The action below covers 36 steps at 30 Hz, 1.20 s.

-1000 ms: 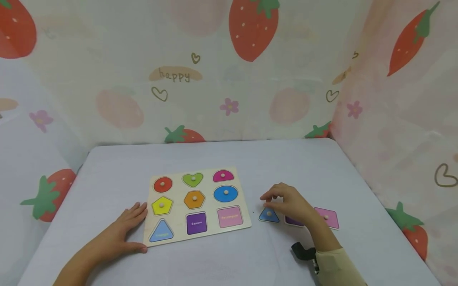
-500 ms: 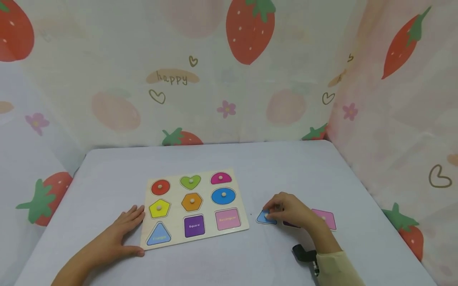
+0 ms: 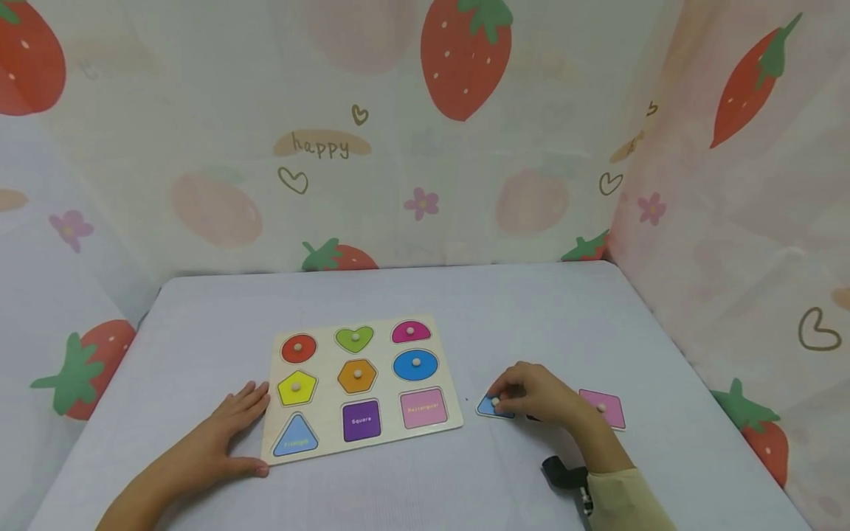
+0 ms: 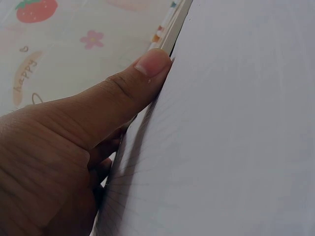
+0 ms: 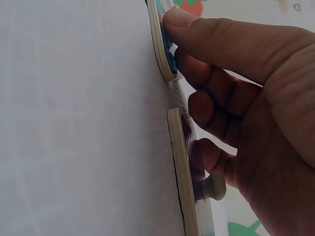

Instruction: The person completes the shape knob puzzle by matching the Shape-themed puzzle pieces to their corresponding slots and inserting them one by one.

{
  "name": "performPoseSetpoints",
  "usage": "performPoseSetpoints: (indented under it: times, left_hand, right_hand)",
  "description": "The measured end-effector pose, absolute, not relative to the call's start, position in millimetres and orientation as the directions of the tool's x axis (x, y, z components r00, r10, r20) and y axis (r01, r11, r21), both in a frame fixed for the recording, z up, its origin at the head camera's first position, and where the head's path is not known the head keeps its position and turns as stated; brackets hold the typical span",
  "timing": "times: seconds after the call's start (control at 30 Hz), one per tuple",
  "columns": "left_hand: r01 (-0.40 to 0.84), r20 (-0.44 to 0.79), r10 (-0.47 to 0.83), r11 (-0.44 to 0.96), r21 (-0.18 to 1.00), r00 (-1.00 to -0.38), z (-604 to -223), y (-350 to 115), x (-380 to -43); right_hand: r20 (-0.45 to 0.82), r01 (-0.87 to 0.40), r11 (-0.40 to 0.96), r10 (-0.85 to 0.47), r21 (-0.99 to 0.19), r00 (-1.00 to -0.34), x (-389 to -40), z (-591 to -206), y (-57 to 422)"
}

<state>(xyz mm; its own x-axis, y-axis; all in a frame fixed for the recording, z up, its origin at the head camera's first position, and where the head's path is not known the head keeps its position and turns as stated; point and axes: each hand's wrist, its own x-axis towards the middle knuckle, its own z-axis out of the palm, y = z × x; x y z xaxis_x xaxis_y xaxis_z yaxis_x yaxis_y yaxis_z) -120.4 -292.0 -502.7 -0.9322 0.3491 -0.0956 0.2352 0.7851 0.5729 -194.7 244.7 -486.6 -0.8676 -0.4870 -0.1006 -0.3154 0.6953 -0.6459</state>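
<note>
The wooden shape-puzzle board (image 3: 332, 450) lies flat on the table, with knobbed pieces in its upper two rows and printed recesses for a triangle, square and rectangle in the bottom row. My left hand (image 3: 222, 435) rests against the board's left edge, fingers straight and thumb at the near corner. Right of the board, my right hand (image 3: 538, 394) pinches the knob of the blue triangle piece (image 3: 487, 407); the piece is still on or very close to the cloth. Under that hand lies the purple piece (image 5: 181, 172), mostly hidden in the head view, its knob showing in the right wrist view.
A pink rectangle piece (image 3: 603, 408) with a knob lies beyond the right wrist. A black device (image 3: 563, 472) is strapped at the right forearm near the sleeve. White cloth covers the table (image 3: 398, 295), and strawberry-printed curtains (image 3: 465, 169) stand behind and at both sides.
My right hand has come down onto the blue triangle piece, thumb and fingers closing round its knob. The left hand stays at the board's edge. The head view has shifted slightly.
</note>
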Motion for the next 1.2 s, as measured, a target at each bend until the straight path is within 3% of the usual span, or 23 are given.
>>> performPoseSetpoints:
  times: [0.77,1.2]
  left_hand:
    - [0.252,-0.082,0.361,0.778,0.576,-0.929,-499.8,-292.4,-119.1]
    - [0.266,-0.074,0.371,0.777,0.571,-0.926,-503.0,-294.9,-122.4]
  right_hand:
    - [-0.117,-0.285,0.687,-0.476,-0.668,-0.872,-193.1,-483.7,241.3]
    - [-0.019,-0.327,0.637,-0.472,-0.698,-0.881,-197.3,-477.0,235.7]
